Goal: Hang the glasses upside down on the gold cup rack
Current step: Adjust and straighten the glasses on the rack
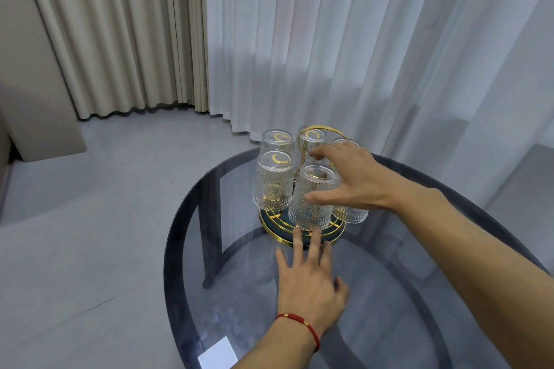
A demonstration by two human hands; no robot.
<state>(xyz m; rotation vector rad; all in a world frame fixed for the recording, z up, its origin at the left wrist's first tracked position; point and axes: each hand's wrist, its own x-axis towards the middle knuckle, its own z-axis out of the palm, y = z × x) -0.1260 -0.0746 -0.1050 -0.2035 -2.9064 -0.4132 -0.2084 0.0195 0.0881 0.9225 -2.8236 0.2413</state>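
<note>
Left hand [308, 284] nearest the camera, flat on the glass table [389, 293], fingers spread wide and holding nothing.

Just past its fingertips stands the gold cup rack [302, 241], a round gold-rimmed base with a looping gold handle above; two fingertips reach the rim of that base. Ribbed clear glasses hang on it upside down: the front glass [314, 198] sits directly beyond the left hand, and the right hand [350, 180] is open around it, thumb low on its side and fingers arched over its upturned bottom, though whether it grips cannot be told. To the left of that hand hang a second glass [274, 181] and, behind it, another [277, 139]; one more [350, 214] shows beneath the right wrist. A red cord bracelet [299, 325] circles the left wrist. Pale curtains [299, 39] hang behind the table.
</note>
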